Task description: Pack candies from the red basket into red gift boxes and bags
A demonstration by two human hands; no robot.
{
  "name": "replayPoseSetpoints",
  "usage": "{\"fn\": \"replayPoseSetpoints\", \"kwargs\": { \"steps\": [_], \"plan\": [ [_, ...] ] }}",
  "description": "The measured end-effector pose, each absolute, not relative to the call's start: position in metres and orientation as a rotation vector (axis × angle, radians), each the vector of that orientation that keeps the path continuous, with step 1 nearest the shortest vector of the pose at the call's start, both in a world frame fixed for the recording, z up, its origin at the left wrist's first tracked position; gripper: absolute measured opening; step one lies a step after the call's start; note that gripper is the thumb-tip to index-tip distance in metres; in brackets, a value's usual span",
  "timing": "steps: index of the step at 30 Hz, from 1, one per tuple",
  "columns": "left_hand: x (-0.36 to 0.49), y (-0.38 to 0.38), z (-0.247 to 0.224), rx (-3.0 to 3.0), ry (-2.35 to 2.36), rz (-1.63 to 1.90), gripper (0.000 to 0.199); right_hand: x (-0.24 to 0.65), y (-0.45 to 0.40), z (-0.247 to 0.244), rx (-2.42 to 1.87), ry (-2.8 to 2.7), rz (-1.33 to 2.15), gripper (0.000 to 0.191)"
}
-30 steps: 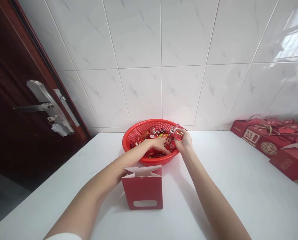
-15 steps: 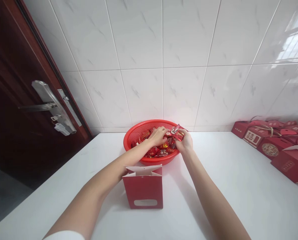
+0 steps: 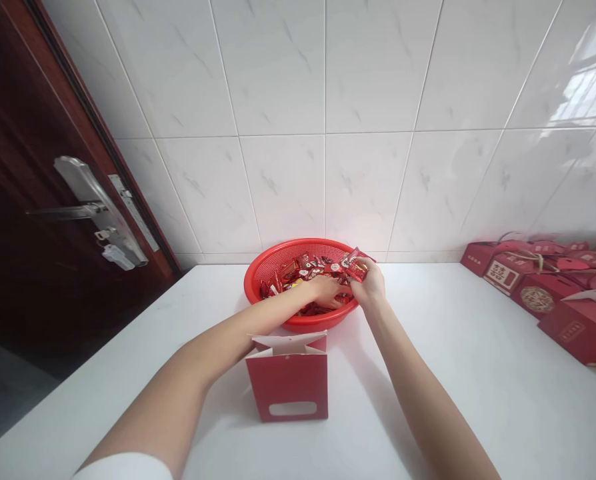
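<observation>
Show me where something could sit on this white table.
Bare tabletop lies between the right forearm and the red boxes, and between the left forearm and the door. It's crowded around the basket and open bag.

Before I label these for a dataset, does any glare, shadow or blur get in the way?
Head view: bright, barred glare on the wall tiles, upper right; soft shadow on the white table beside the right forearm; dark door, little detail; wrapped pieces too small and soft to read reliably.
</observation>
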State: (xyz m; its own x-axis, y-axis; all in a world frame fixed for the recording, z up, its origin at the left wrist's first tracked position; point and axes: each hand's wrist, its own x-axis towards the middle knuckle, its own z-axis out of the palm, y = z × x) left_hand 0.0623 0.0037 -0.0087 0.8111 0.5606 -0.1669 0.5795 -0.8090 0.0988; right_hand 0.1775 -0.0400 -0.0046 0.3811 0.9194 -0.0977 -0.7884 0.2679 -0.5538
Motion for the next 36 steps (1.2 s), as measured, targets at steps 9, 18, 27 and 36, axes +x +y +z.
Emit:
{"fn": "replayPoseSetpoints", "kwargs": {
  "steps": [9, 18, 27, 36],
  "plan": [
    [0.061, -0.001, -0.004, 2.709, 0.982, -0.088, 0.01, 0.175, -0.046, 0.002, -0.62, -0.248, 1.176, 0.015],
    [0.045, 0.025, -0.004, 2.306, 1.093, 0.497, 0.015, 0.175, -0.047, 0.005, -0.597, -0.259, 1.192, 0.012],
    [0.035, 0.041, 0.003, 1.786, 0.765, 0.938, 0.035, 0.178, -0.033, -0.01, -0.559, -0.284, 1.167, 0.013],
    [0.031, 0.037, 0.011, 1.585, 0.677, 0.992, 0.031, 0.18, -0.027, -0.02, -0.56, -0.346, 1.131, 0.013]
  ]
}}
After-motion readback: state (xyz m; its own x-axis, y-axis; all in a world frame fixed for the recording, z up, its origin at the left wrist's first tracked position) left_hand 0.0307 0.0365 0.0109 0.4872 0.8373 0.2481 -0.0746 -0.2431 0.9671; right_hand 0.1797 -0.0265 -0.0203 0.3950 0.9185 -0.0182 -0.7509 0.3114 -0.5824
